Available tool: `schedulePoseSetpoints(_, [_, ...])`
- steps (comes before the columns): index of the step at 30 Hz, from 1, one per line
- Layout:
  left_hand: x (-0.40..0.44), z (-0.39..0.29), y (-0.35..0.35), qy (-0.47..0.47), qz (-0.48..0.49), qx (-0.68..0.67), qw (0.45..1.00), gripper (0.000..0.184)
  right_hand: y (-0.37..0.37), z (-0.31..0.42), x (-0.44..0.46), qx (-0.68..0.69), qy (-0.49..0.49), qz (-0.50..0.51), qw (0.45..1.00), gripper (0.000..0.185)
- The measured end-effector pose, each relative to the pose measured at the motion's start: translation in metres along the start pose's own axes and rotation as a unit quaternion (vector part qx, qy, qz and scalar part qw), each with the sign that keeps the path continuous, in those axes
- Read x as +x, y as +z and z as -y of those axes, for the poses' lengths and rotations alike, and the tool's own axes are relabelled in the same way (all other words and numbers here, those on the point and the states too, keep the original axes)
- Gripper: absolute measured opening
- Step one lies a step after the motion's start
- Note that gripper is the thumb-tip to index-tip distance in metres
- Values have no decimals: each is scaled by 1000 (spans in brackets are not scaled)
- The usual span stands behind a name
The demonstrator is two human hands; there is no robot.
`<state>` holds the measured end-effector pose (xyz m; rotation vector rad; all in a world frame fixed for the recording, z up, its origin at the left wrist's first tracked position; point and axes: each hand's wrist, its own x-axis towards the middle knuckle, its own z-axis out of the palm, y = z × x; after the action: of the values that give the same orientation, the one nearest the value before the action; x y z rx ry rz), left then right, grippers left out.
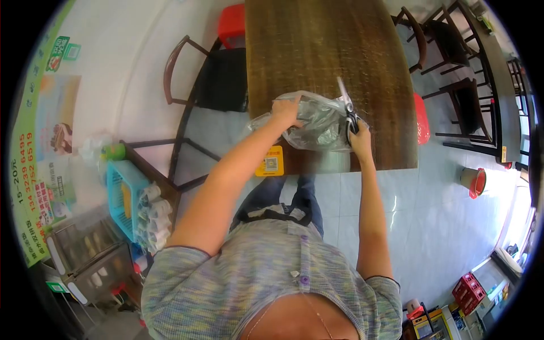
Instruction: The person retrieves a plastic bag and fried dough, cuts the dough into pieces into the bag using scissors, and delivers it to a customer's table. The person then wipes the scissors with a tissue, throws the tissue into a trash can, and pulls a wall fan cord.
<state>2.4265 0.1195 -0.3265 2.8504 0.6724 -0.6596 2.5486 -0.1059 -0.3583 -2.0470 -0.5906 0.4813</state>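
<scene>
A clear plastic bag [317, 122] lies crumpled over the near edge of the brown wooden table [328, 45]. My left hand [288, 111] is closed on the bag's left part, near its upper edge. In my right hand [360, 139] is a pair of scissors [349, 107] with dark handles, held at the bag's right side. The silver blades point away from me over the tabletop and look apart. Part of the bag hangs below the table edge.
An orange card with a code [270, 161] is at the table's near left corner. A black-seated chair [222, 79] and a red stool [232, 25] stand left. Another red stool [421, 119] is right. A blue basket [122, 198] sits on a side shelf.
</scene>
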Motion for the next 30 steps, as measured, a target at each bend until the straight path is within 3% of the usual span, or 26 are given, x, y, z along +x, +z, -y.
schedulePoseSetpoints(2, [-6,0,-9,6,9,-5,1000,94,-5,-1,2,169,98,62,979,24])
schedulePoseSetpoints(5, [-24,-3,-21,42,-11,-39,998,86,-19,24,1,275,130,105,947,20])
schedulePoseSetpoints(10, [-105,19,-43,99,-147,-181,967,66,-24,40,-14,242,146,68,957,14])
schedulePoseSetpoints(12, [-179,49,-23,-25,-332,-242,911,53,-22,58,-15,224,104,116,962,19])
schedulePoseSetpoints(14, [-231,84,48,-166,-379,-125,902,43,-33,82,-31,132,101,155,974,18])
schedulePoseSetpoints(15, [-262,95,57,-259,-244,-273,894,40,-33,76,-33,95,75,171,978,17])
schedulePoseSetpoints(16, [-292,100,64,-332,-115,-430,832,40,-30,76,-35,125,12,180,976,17])
schedulePoseSetpoints(17, [-316,96,71,-399,-164,-507,746,38,-37,76,-27,17,-49,250,967,18])
schedulePoseSetpoints(19, [-349,86,79,-475,-265,-636,547,38,-37,99,-21,-23,-78,318,945,18])
schedulePoseSetpoints(22, [-412,96,85,-538,-396,-628,399,47,-14,178,-50,-13,-152,365,919,21])
schedulePoseSetpoints(24, [-468,122,90,-536,-504,-596,321,46,32,166,-42,-14,-267,364,892,29])
schedulePoseSetpoints(25, [-498,146,103,-540,-577,-550,272,46,47,211,-66,49,-173,418,891,28])
schedulePoseSetpoints(26, [-546,169,119,-536,-614,-499,295,44,56,253,-91,109,-73,463,876,28])
schedulePoseSetpoints(27, [-581,164,44,-621,-609,-436,230,39,84,245,-89,153,-96,500,847,32])
schedulePoseSetpoints(28, [-625,201,90,-544,-731,-328,248,39,107,265,-109,206,-88,511,830,33])
schedulePoseSetpoints(30, [-678,223,27,-665,-681,-24,306,37,147,294,-129,171,-100,538,819,41])
